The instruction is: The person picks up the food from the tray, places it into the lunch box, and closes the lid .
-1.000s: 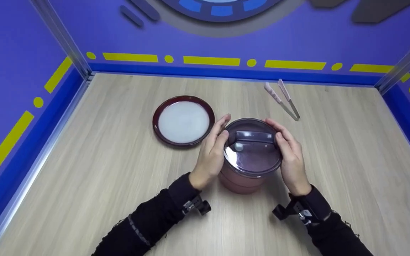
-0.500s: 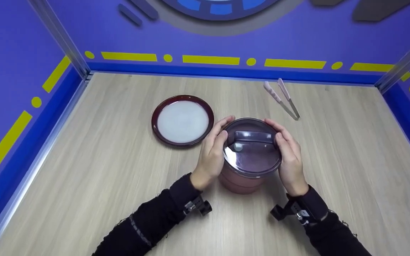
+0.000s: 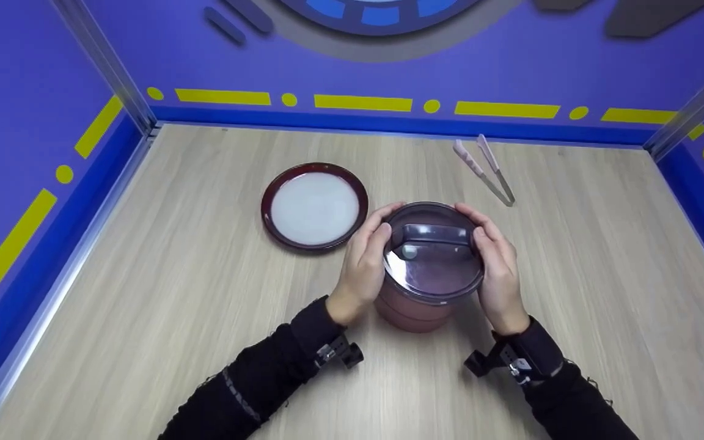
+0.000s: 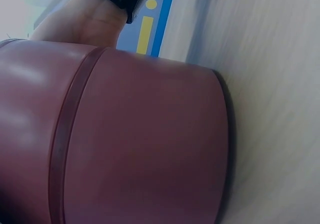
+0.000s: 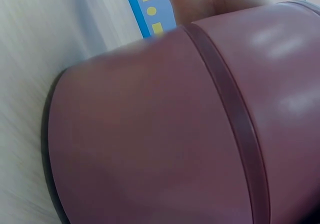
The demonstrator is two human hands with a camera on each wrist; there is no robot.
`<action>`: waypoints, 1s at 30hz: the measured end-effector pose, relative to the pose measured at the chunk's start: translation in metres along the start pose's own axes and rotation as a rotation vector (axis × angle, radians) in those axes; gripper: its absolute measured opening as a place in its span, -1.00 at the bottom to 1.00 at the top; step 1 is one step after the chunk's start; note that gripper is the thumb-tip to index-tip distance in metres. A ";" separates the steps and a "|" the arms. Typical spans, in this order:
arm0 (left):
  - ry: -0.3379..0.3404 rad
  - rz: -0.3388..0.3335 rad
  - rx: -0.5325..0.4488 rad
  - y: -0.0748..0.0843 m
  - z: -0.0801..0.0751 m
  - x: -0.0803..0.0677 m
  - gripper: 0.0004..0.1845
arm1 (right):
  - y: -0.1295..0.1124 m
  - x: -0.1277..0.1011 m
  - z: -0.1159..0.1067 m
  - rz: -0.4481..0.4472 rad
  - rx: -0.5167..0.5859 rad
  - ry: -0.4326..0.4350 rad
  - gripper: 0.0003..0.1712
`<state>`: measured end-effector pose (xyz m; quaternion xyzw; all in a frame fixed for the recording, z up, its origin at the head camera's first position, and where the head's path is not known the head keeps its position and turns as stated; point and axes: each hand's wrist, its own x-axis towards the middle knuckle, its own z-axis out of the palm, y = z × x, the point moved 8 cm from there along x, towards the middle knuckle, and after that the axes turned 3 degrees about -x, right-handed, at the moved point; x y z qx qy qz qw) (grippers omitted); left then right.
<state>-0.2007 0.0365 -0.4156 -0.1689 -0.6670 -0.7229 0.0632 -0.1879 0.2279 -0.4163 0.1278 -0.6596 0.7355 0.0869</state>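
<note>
A reddish-brown round canister (image 3: 416,313) stands upright on the table, topped by a dark see-through lid (image 3: 434,275) with a bar handle. My left hand (image 3: 361,269) grips its left side near the rim, the thumb at the lid's edge. On the opposite side my right hand (image 3: 498,269) holds it the same way. Both wrist views are filled by the canister wall (image 4: 145,134) with its darker band. Some fingertips are hidden behind the lid's far edge.
Behind my left hand lies a plate (image 3: 275,229) with a dark red rim and pale centre. Tongs (image 3: 491,177) with pink handles rest at the back right. Blue-purple panels (image 3: 352,79) enclose the table's back and sides.
The left hand's fingers have closed in slightly round the lid's far edge, and the right wrist has shifted a little inward. The canister, plate and tongs stay put.
</note>
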 end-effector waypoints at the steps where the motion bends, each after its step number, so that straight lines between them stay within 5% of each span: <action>1: -0.001 0.000 0.002 0.000 0.000 0.000 -0.48 | 0.000 0.000 0.000 -0.001 0.000 -0.001 -0.48; 23: -0.031 0.005 0.160 0.002 -0.011 0.000 -0.48 | 0.003 0.006 0.002 -0.005 -0.079 -0.053 -0.48; 30: -0.127 -0.031 0.374 0.004 -0.022 0.010 -0.44 | -0.009 0.017 -0.031 0.060 -0.313 -0.182 -0.48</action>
